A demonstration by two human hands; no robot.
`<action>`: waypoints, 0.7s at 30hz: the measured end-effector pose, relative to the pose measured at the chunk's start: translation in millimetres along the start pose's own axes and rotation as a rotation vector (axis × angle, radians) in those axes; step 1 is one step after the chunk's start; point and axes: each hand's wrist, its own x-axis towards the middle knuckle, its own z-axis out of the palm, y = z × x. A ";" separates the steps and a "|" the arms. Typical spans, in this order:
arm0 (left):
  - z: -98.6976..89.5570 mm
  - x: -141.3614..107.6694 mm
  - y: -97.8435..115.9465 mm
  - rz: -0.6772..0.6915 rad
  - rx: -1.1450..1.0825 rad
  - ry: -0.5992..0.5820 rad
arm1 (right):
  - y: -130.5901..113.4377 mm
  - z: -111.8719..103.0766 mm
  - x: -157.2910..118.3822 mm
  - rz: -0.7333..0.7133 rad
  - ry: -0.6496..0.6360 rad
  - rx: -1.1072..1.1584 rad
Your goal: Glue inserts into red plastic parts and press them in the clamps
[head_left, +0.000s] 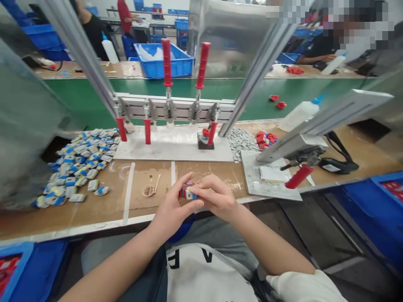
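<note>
A small red, blue and white block-like part [189, 191] is held between both hands near the table's front edge. My left hand [173, 205] grips it from the left, thumb below and fingers behind. From the right, my right hand [218, 195] has its fingertips closed on the same part. Just left of the hands, a small round dish with a thin stick [150, 189] lies on a brown board. Behind them stands a white base plate [170, 144] under a row of red-handled toggle clamps. A red part sits in a dark block [205, 146] at its right end.
At left lies a heap of white, blue and yellow pieces [78, 163]. Small grey pieces [242, 140] and red-blue parts [266, 139] lie at right, beside a second clamp fixture [270, 184]. A green conveyor [258, 94] runs behind; people work beyond it.
</note>
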 end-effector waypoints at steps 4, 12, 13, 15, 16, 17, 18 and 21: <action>45.4 24.1 -5.8 -0.054 -0.219 -0.128 | -6.1 -19.7 -32.2 0.074 0.156 -0.203; 128.5 82.9 8.6 -0.084 -0.229 -0.374 | 29.2 -120.7 -120.3 0.554 1.050 -0.615; 139.7 91.9 10.2 -0.084 -0.212 -0.404 | 33.1 -133.3 -125.1 0.660 0.995 -0.511; 161.1 110.9 11.2 -0.057 -0.174 -0.441 | 34.0 -153.2 -126.0 0.756 0.874 -0.272; 170.7 120.6 10.6 -0.032 -0.151 -0.446 | 30.5 -161.0 -122.1 0.737 0.852 -0.179; 179.4 129.9 9.4 -0.002 -0.125 -0.446 | 24.5 -167.9 -115.9 0.694 0.849 -0.117; 187.2 138.7 7.7 0.030 -0.097 -0.444 | 16.9 -174.8 -107.8 0.648 0.843 -0.086; 205.4 159.0 1.6 0.129 0.006 -0.438 | -7.1 -198.7 -77.0 0.553 0.736 -0.093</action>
